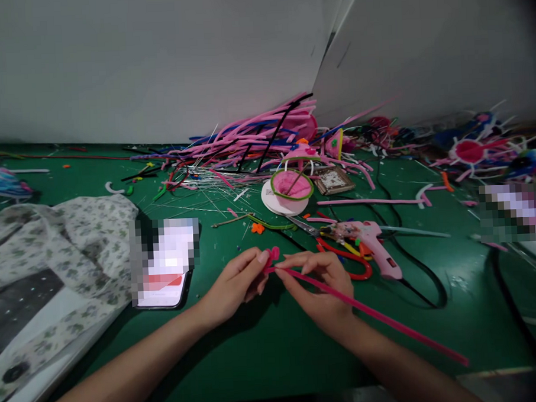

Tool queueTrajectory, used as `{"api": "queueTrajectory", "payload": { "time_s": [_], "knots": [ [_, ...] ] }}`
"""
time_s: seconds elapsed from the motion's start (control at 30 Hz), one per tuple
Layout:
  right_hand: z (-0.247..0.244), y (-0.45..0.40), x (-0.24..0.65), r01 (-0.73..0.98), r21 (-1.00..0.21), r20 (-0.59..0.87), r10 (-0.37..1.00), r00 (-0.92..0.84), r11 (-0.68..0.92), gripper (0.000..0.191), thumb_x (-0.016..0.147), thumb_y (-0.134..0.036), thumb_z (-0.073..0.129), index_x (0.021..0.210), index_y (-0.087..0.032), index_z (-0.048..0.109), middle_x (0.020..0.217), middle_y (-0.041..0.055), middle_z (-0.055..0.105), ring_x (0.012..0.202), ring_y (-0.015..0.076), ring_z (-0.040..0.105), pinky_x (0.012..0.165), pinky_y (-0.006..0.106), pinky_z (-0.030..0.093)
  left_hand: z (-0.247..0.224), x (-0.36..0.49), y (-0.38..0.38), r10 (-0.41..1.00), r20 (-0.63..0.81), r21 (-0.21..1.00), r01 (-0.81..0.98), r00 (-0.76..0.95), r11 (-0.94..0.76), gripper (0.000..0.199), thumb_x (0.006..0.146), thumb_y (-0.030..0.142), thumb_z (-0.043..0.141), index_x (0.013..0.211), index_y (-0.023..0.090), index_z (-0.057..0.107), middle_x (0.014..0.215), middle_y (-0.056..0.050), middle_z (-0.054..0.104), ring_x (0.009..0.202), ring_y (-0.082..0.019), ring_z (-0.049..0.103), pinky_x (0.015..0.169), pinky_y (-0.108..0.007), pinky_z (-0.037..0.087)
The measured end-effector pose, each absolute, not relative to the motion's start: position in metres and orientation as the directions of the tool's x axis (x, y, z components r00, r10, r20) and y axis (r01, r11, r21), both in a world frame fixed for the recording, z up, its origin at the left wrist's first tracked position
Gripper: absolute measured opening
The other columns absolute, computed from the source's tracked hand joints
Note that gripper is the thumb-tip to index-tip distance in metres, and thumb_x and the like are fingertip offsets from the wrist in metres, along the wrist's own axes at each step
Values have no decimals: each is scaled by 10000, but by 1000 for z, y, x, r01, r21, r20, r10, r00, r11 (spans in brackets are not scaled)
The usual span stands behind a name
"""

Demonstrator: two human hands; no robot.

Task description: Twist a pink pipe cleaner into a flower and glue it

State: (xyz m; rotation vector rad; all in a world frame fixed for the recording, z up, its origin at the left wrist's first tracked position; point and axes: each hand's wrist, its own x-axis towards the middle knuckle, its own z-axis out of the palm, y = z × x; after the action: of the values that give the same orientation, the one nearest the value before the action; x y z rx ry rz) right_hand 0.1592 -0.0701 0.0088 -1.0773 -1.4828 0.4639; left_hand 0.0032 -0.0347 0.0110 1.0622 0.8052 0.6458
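One pink pipe cleaner [389,321] is pinched by your left hand [234,288] at its curled end and your right hand [323,287] just beside. Slacken the left pinch and the curl could unwind; swing the long tail forward and it may snag on the scissors [336,249] or glue gun [380,252] beyond your right hand.

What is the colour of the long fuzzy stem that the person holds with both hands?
The fuzzy stem is bright pink; the head view shows it best.
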Motion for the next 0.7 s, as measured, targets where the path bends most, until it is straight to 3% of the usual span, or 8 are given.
{"api": "queueTrajectory", "payload": {
  "time_s": [0.4,0.7],
  "knots": [
    [3,-69,161,460,-712,626,777,71,531,369,714,-87,688,728,-261,363,736,-3,712,818,217,699,703,359,557,11,1,-36,853,-101,993,105,513,54,406,922,421,422,600,175,418,536,55,390,502,-76,335,488,-215,257],
    [4,-69,161,469,-661,688,723,67,586,369,709,-77,669,689,-262,351,681,-10,688,721,205,690,715,404,578,10,3,-40,837,-116,993,74,535,90,395,916,435,425,614,180,432,517,61,407,478,-78,333,492,-218,266]
  ]
}}
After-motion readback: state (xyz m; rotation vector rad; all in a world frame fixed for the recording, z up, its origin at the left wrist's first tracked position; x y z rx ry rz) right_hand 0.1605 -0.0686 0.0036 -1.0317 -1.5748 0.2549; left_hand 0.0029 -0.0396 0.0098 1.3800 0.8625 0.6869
